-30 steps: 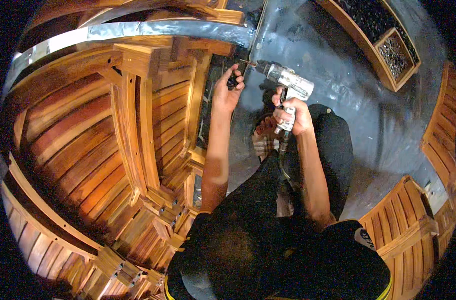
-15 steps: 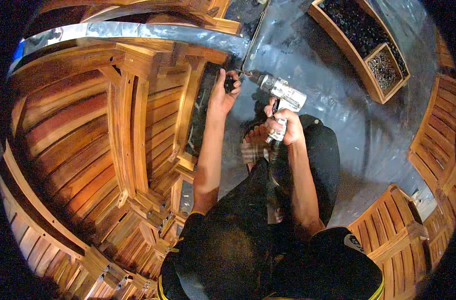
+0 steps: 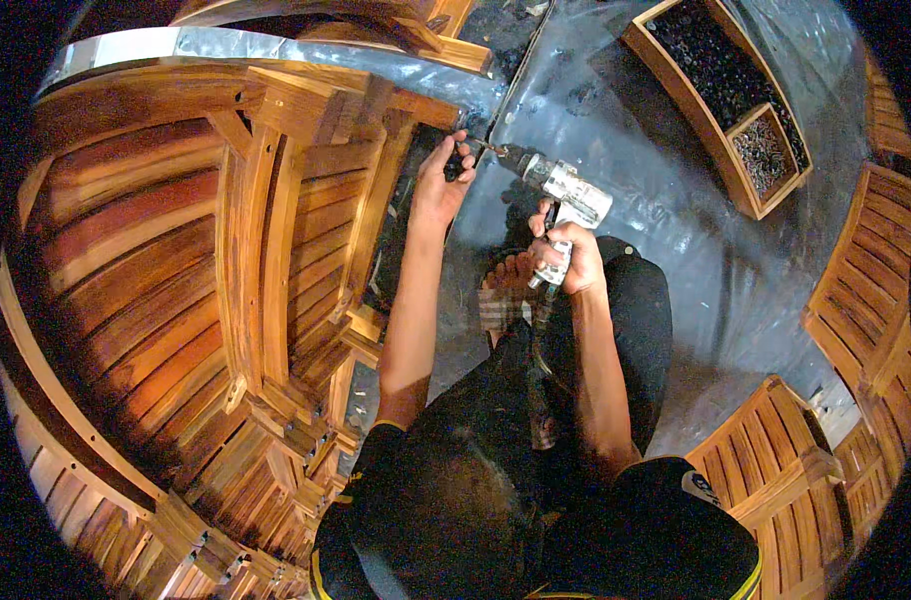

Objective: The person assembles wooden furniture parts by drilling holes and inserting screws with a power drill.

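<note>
My right hand (image 3: pixel 571 258) is wrapped round the grip of a white, paint-worn power drill (image 3: pixel 579 195). The drill's dark chuck (image 3: pixel 517 157) points up and left, with a thin bit running toward my left hand (image 3: pixel 444 182). There the thumb and fingers are curled in around a small dark spot beside the bit's tip; whether it is a part or a shadow cannot be made out. Just past these fingers is the end of a wooden rail (image 3: pixel 426 108) belonging to the slatted wooden furniture (image 3: pixel 166 290) on my left.
A wooden tray (image 3: pixel 676 92) of small dark pieces, with a smaller box (image 3: pixel 766 152) of metal fasteners inside, stands at the far right. Slatted wooden panels (image 3: pixel 761 450) line the right side. Grey sheeting (image 3: pixel 666 290) covers the floor. A hose (image 3: pixel 542 350) hangs below the drill.
The fingers of my left hand have shifted and bunched near the drill bit. My right hand keeps hold of the drill, almost unmoved. The whole view has turned slightly.
</note>
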Tool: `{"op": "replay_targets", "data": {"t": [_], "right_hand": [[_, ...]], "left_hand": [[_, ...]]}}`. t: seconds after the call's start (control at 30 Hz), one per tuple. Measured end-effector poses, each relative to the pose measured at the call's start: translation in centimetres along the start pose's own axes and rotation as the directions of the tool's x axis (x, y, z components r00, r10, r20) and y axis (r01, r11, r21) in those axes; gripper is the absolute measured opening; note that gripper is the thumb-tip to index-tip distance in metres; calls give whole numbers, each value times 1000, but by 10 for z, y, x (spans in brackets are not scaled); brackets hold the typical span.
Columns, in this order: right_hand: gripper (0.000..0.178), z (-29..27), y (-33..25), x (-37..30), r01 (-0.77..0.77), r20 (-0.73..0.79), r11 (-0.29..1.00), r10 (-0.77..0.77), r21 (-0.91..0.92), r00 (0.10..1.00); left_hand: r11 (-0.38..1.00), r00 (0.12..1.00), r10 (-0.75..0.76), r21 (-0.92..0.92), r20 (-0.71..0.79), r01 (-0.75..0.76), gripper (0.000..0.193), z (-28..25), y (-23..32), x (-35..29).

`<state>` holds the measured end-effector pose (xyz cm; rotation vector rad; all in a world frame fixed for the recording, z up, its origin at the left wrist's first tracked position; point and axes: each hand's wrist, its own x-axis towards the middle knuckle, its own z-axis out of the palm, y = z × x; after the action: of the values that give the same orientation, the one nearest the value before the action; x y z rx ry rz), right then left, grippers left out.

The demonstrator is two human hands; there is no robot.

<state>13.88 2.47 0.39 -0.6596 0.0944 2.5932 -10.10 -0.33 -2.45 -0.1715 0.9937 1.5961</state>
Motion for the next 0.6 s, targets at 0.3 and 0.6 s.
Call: {"op": "replay_targets", "data": {"t": [0.3, 0.6], "right_hand": [[32, 0, 0, 2, 15, 10, 1000, -15, 3, 1000], [33, 1, 3, 2, -18, 3, 998, 18, -56, 1000]], "left_hand": [[998, 999, -47, -45, 14, 47, 29, 0, -6, 4], [997, 999, -51, 63, 19, 50, 27, -1, 3, 7]]}}
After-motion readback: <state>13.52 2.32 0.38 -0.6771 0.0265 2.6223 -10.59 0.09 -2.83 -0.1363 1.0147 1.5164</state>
